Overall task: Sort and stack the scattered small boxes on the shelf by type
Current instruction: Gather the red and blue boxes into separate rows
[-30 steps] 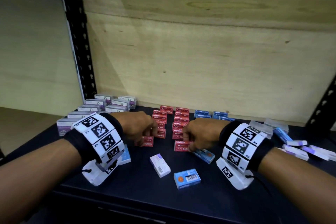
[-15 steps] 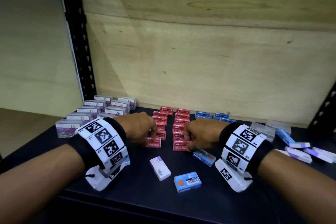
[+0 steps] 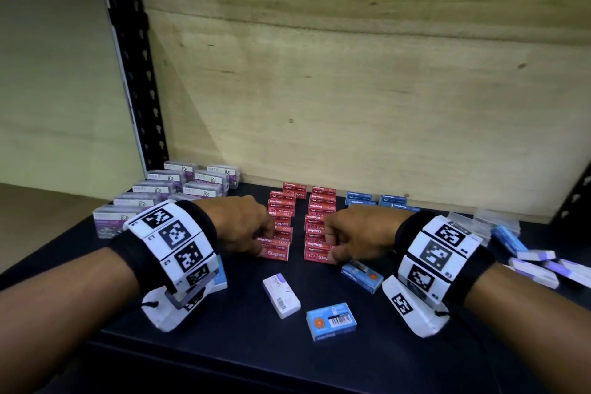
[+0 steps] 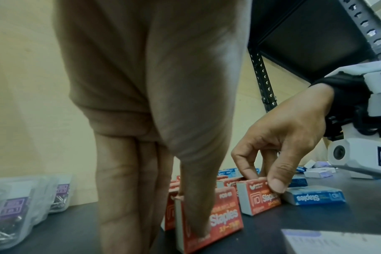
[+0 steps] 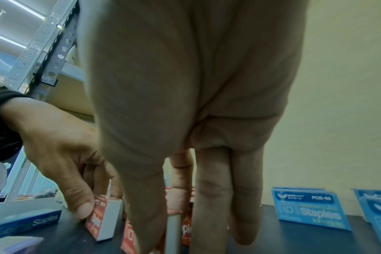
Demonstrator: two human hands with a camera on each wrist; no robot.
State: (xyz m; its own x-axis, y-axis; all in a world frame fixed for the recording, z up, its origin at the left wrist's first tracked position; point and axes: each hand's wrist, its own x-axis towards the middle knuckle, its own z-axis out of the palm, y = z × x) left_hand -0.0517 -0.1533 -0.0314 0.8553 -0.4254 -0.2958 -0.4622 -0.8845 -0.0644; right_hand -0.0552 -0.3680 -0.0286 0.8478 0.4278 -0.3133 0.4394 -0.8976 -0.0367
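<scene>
Two rows of red staple boxes (image 3: 289, 211) stand on edge on the dark shelf (image 3: 224, 345), running toward the back wall. My left hand (image 3: 267, 245) pinches the front red box of the left row (image 3: 275, 253), thumb on its face and fingers behind (image 4: 207, 221). My right hand (image 3: 329, 248) pinches the front red box of the right row (image 3: 315, 256) in the same way (image 4: 259, 197). In the right wrist view my right thumb and fingers straddle that box (image 5: 174, 228), and the left hand's box (image 5: 102, 218) stands beside it.
Clear-and-purple boxes (image 3: 179, 189) are grouped at the back left, blue staple boxes (image 3: 361, 198) at the back middle. Loose near the front lie a white box (image 3: 281, 296) and two blue boxes (image 3: 331, 321) (image 3: 361, 275). White-and-purple boxes (image 3: 537, 269) are scattered at right. A black upright (image 3: 134, 73) stands at left.
Both hands keep their pinch on the red boxes and have eased them a little back, closer against the fronts of the two red rows.
</scene>
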